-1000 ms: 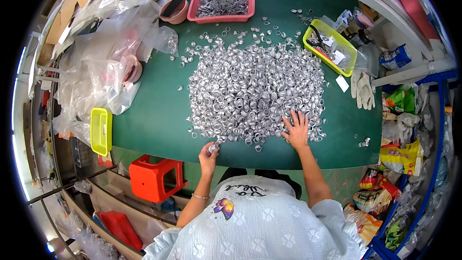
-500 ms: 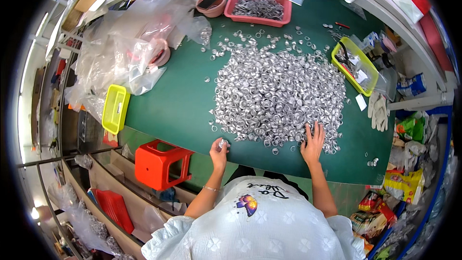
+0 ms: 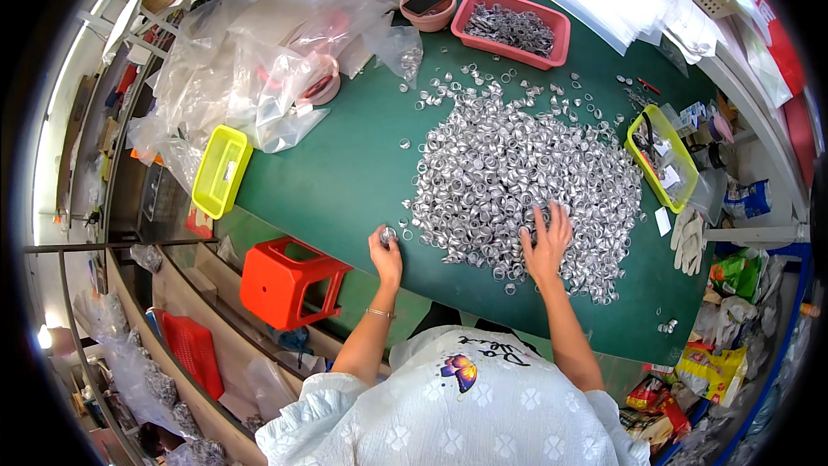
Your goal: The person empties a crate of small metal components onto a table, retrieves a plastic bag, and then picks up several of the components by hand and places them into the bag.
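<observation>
A broad heap of silver-coloured metal rings (image 3: pixel 517 164) covers the middle and right of the green table (image 3: pixel 345 173). My left hand (image 3: pixel 385 257) is at the table's front edge, left of the heap. Its fingers are closed around a few rings (image 3: pixel 389 234); how many, I cannot tell. My right hand (image 3: pixel 547 246) lies over the near side of the heap. Its fingers are spread and touch the loose rings, and nothing shows gripped in them.
A pink tray (image 3: pixel 555 45) of metal pieces stands at the back beside a pink bowl (image 3: pixel 429 15) bearing a phone. Yellow-green baskets (image 3: pixel 222 174) flank the table. Plastic bags (image 3: pixel 259 60) lie far left, white gloves (image 3: pixel 687 242) right. A red stool (image 3: pixel 289 285) stands front left.
The whole view has swung, so the table sits tilted and lower. My right hand has moved left across the heap's near side, its fingers wider apart. The left still holds rings.
</observation>
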The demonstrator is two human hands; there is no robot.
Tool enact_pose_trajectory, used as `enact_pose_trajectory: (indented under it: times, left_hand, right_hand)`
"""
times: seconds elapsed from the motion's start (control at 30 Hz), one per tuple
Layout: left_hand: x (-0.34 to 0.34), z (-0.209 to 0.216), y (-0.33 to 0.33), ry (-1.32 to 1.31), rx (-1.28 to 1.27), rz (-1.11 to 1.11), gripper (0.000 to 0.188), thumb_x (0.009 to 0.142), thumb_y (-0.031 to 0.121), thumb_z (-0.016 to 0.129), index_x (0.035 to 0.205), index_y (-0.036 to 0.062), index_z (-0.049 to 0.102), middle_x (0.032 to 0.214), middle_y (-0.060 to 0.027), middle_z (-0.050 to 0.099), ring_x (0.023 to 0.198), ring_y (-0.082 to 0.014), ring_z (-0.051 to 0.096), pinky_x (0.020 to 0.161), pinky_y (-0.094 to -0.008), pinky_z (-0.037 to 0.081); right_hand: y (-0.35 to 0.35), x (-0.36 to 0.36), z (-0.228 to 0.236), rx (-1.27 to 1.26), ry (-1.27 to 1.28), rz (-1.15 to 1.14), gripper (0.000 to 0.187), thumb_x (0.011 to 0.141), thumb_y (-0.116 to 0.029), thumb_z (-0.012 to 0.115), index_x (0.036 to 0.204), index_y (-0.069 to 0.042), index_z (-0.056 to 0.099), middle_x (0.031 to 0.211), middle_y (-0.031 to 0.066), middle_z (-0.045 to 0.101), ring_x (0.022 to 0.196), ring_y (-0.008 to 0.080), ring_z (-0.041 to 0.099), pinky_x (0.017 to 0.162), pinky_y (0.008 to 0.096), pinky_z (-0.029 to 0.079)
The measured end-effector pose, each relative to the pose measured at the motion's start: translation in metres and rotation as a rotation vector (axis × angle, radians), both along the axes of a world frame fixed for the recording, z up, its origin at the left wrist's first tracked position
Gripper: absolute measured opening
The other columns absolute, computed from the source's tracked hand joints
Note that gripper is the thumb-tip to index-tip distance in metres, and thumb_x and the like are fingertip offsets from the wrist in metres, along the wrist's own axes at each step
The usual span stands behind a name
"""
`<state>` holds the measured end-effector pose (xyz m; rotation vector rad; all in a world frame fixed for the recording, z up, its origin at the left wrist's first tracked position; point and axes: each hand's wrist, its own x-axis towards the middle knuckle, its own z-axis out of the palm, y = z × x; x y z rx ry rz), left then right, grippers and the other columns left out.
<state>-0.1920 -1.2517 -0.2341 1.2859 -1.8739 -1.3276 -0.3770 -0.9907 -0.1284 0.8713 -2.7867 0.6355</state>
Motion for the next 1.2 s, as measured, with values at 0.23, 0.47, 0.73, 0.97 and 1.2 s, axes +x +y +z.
enact_pose_trajectory:
  times: [0.23,0.47,0.73,0.97,1.2]
  left_hand:
    - [-0.033,0.004,-0.024,0.033,-0.145,-0.034,0.034,0.077,-0.010,0.048,0.109,-0.0018,0.052,0.104,-0.0167,0.050,0.091,-0.0278,0.054,0.080,-0.0332,0.046]
    - [-0.109,0.014,-0.053,0.143,-0.143,-0.142,0.035,0.076,-0.011,0.048,0.110,-0.0016,0.052,0.104,-0.0157,0.050,0.087,-0.0244,0.056,0.076,-0.0314,0.047]
    - [-0.147,-0.003,-0.073,0.099,-0.017,-0.273,0.036,0.074,-0.008,0.054,0.109,0.0011,0.055,0.097,-0.0121,0.056,0.073,-0.0205,0.059,0.068,-0.0307,0.048]
    - [-0.148,0.019,-0.062,-0.021,-0.278,-0.553,0.034,0.072,-0.007,0.051,0.105,-0.0005,0.055,0.098,-0.0167,0.058,0.085,-0.0300,0.057,0.078,-0.0350,0.046]
    - [-0.139,0.024,-0.058,0.001,-0.389,-0.632,0.040,0.074,-0.007,0.049,0.113,-0.0008,0.050,0.110,-0.0195,0.051,0.104,-0.0360,0.048,0.091,-0.0386,0.038]
  right_hand:
    - [-0.030,0.010,-0.015,0.002,0.025,0.043,0.054,0.077,-0.033,0.062,0.124,-0.011,0.047,0.132,0.0214,0.032,0.120,0.0424,0.030,0.098,0.0559,0.021]
    - [-0.016,0.034,-0.023,0.071,-0.027,0.088,0.061,0.071,-0.035,0.065,0.124,-0.010,0.046,0.134,0.0140,0.034,0.121,0.0401,0.030,0.099,0.0575,0.019]
    - [-0.013,0.040,-0.015,0.059,-0.082,0.149,0.053,0.075,-0.033,0.063,0.122,-0.013,0.049,0.135,0.0131,0.033,0.122,0.0384,0.030,0.100,0.0534,0.022]
    - [0.006,0.035,-0.003,-0.078,-0.051,0.079,0.048,0.075,-0.017,0.063,0.120,-0.007,0.048,0.128,0.0161,0.037,0.117,0.0377,0.034,0.096,0.0521,0.027]
    - [0.030,-0.047,0.096,-0.296,0.226,-0.154,0.041,0.072,-0.006,0.060,0.112,-0.002,0.051,0.117,0.0155,0.046,0.111,0.0347,0.041,0.093,0.0438,0.031]
